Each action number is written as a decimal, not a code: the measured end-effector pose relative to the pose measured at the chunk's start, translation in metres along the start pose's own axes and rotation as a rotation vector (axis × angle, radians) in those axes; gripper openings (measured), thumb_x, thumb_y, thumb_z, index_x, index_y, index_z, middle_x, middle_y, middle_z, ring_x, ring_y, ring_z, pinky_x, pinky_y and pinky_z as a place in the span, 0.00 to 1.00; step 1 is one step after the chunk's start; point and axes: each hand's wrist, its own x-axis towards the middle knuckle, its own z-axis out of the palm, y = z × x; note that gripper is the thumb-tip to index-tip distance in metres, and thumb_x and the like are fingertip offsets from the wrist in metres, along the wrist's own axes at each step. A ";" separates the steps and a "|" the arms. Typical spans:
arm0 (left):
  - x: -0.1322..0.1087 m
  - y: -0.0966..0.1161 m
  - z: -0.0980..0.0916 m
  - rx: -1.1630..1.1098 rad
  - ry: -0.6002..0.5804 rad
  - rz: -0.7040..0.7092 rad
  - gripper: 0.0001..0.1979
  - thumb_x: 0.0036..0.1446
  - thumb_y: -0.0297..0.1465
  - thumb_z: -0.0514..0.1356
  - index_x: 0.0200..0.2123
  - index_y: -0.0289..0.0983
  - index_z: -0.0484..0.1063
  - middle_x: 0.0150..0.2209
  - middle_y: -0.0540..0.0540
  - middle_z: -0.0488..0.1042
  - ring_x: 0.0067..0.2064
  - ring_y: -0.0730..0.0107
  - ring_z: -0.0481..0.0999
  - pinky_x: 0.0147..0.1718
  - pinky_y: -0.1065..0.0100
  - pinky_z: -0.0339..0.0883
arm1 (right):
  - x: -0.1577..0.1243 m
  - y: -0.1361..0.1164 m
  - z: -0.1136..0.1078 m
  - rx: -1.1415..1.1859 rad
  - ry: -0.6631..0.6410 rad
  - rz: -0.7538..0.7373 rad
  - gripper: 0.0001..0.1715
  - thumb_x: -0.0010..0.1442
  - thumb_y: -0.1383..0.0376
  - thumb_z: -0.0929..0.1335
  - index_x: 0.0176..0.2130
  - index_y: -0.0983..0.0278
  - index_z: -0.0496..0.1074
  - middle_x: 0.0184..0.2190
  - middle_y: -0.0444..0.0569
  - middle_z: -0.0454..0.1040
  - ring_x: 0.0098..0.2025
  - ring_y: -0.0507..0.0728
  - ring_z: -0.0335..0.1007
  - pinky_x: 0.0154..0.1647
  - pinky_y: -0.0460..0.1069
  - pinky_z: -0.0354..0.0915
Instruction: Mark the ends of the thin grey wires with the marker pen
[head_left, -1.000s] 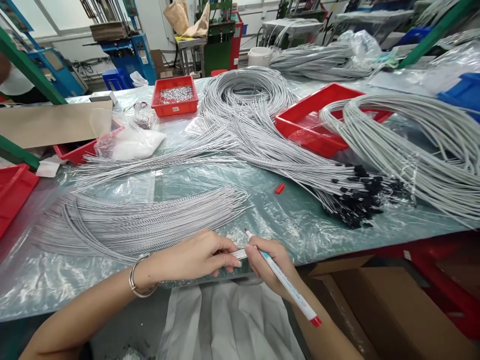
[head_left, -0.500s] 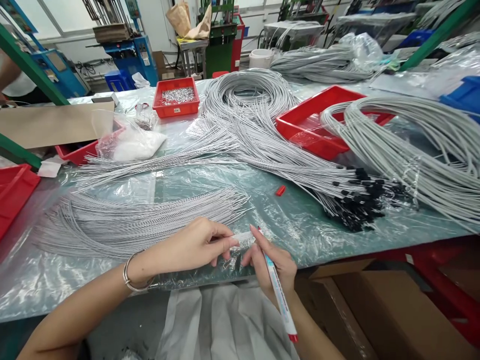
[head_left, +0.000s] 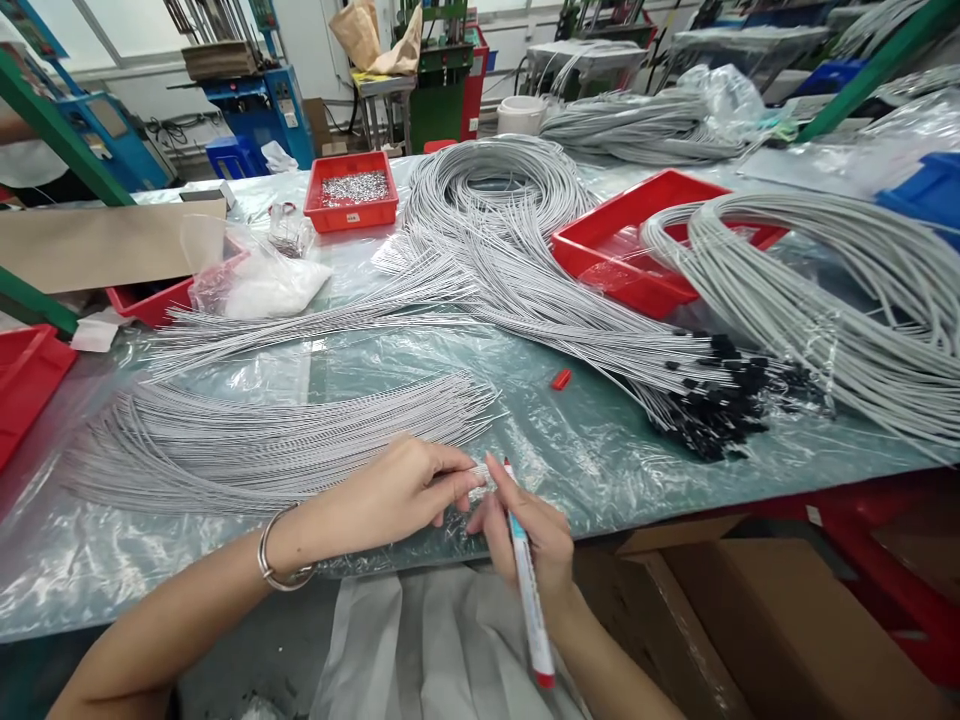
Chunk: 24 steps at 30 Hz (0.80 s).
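My left hand (head_left: pixel 390 495), with a silver bracelet at the wrist, pinches a small flat bunch of grey cable ends (head_left: pixel 480 473) at the table's near edge. My right hand (head_left: pixel 525 525) is closed round a white and blue marker pen (head_left: pixel 527 590), its red tip up by the cable ends and its red butt pointing back toward me. The fingertips of both hands meet at the cable ends. Just beyond the hands lies a fan of thin grey cables (head_left: pixel 270 445). The pen's red cap (head_left: pixel 560 379) lies loose on the table farther out.
Plastic sheet covers the green table (head_left: pixel 585 440). Large grey cable bundles (head_left: pixel 817 300) with black plug ends (head_left: pixel 720 395) lie to the right. Red trays (head_left: pixel 350 190) (head_left: pixel 630 250) stand behind. A cardboard box (head_left: pixel 750 620) sits below right. A white bag (head_left: pixel 442 640) hangs at my lap.
Both hands moved slightly away from the table edge onto the table. The pen swung from slanting right to pointing nearly straight back at me, its tip now against the cable ends.
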 end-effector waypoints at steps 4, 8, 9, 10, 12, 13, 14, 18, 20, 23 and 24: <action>0.000 0.004 0.000 0.075 -0.054 0.029 0.18 0.67 0.36 0.48 0.30 0.35 0.71 0.21 0.53 0.69 0.23 0.80 0.67 0.25 0.77 0.57 | 0.015 0.003 -0.017 0.128 -0.065 0.167 0.13 0.61 0.65 0.63 0.45 0.63 0.70 0.18 0.40 0.69 0.19 0.51 0.64 0.22 0.46 0.63; 0.000 0.003 0.001 0.122 -0.135 0.079 0.16 0.66 0.33 0.49 0.30 0.34 0.71 0.21 0.52 0.70 0.23 0.79 0.68 0.26 0.76 0.58 | 0.031 0.000 -0.028 0.154 -0.365 0.206 0.16 0.61 0.63 0.62 0.22 0.62 0.62 0.13 0.37 0.58 0.15 0.48 0.53 0.17 0.44 0.51; 0.001 0.001 0.001 0.117 -0.157 0.087 0.16 0.66 0.33 0.49 0.30 0.34 0.72 0.22 0.52 0.71 0.23 0.78 0.69 0.26 0.76 0.58 | 0.033 -0.001 -0.029 0.156 -0.415 0.210 0.18 0.62 0.63 0.61 0.21 0.62 0.60 0.13 0.37 0.57 0.15 0.47 0.52 0.17 0.45 0.51; 0.001 0.000 0.001 0.103 -0.180 0.088 0.15 0.66 0.32 0.50 0.30 0.34 0.72 0.23 0.51 0.72 0.23 0.78 0.69 0.26 0.76 0.58 | 0.033 -0.002 -0.030 0.166 -0.443 0.209 0.19 0.62 0.63 0.61 0.21 0.62 0.59 0.13 0.38 0.57 0.16 0.47 0.52 0.18 0.45 0.50; 0.002 -0.003 0.002 0.071 -0.215 0.073 0.14 0.65 0.33 0.51 0.32 0.35 0.73 0.24 0.51 0.73 0.24 0.77 0.70 0.25 0.76 0.58 | 0.032 -0.003 -0.030 0.174 -0.454 0.201 0.19 0.63 0.64 0.60 0.21 0.62 0.59 0.13 0.37 0.55 0.16 0.47 0.51 0.18 0.45 0.49; 0.002 -0.004 0.002 0.062 -0.220 0.063 0.13 0.65 0.34 0.51 0.34 0.35 0.73 0.24 0.51 0.73 0.24 0.77 0.71 0.25 0.75 0.58 | 0.031 -0.004 -0.031 0.161 -0.441 0.194 0.19 0.63 0.64 0.60 0.21 0.62 0.59 0.13 0.37 0.55 0.16 0.47 0.51 0.18 0.45 0.49; 0.002 -0.005 0.003 0.067 -0.217 0.053 0.14 0.65 0.35 0.51 0.34 0.35 0.73 0.23 0.51 0.73 0.24 0.76 0.71 0.25 0.75 0.58 | 0.030 -0.003 -0.031 0.138 -0.420 0.187 0.19 0.63 0.64 0.60 0.20 0.62 0.59 0.13 0.38 0.55 0.16 0.47 0.51 0.18 0.45 0.49; 0.002 -0.001 0.005 0.180 -0.152 0.091 0.18 0.67 0.36 0.47 0.31 0.35 0.71 0.23 0.51 0.71 0.24 0.76 0.69 0.26 0.74 0.57 | 0.027 -0.001 -0.033 0.069 -0.337 0.191 0.20 0.62 0.64 0.61 0.19 0.62 0.57 0.13 0.38 0.56 0.15 0.47 0.52 0.18 0.45 0.50; 0.002 0.003 0.005 0.220 -0.118 0.118 0.19 0.67 0.35 0.46 0.29 0.34 0.69 0.22 0.50 0.71 0.23 0.76 0.67 0.27 0.73 0.56 | 0.026 0.000 -0.034 0.079 -0.255 0.196 0.19 0.62 0.65 0.61 0.20 0.62 0.61 0.13 0.39 0.59 0.15 0.48 0.54 0.17 0.45 0.52; 0.002 0.006 0.000 0.183 -0.089 0.109 0.19 0.67 0.35 0.46 0.30 0.35 0.70 0.22 0.50 0.71 0.24 0.76 0.68 0.27 0.73 0.58 | 0.020 0.002 -0.032 0.059 -0.039 0.159 0.11 0.62 0.68 0.62 0.34 0.63 0.74 0.15 0.40 0.67 0.17 0.50 0.62 0.20 0.46 0.60; 0.003 0.007 -0.002 0.157 -0.088 0.102 0.19 0.67 0.35 0.46 0.31 0.35 0.71 0.22 0.50 0.71 0.24 0.76 0.69 0.27 0.74 0.59 | 0.018 0.003 -0.030 0.046 0.009 0.128 0.14 0.62 0.70 0.61 0.42 0.62 0.74 0.17 0.41 0.70 0.18 0.51 0.64 0.22 0.47 0.62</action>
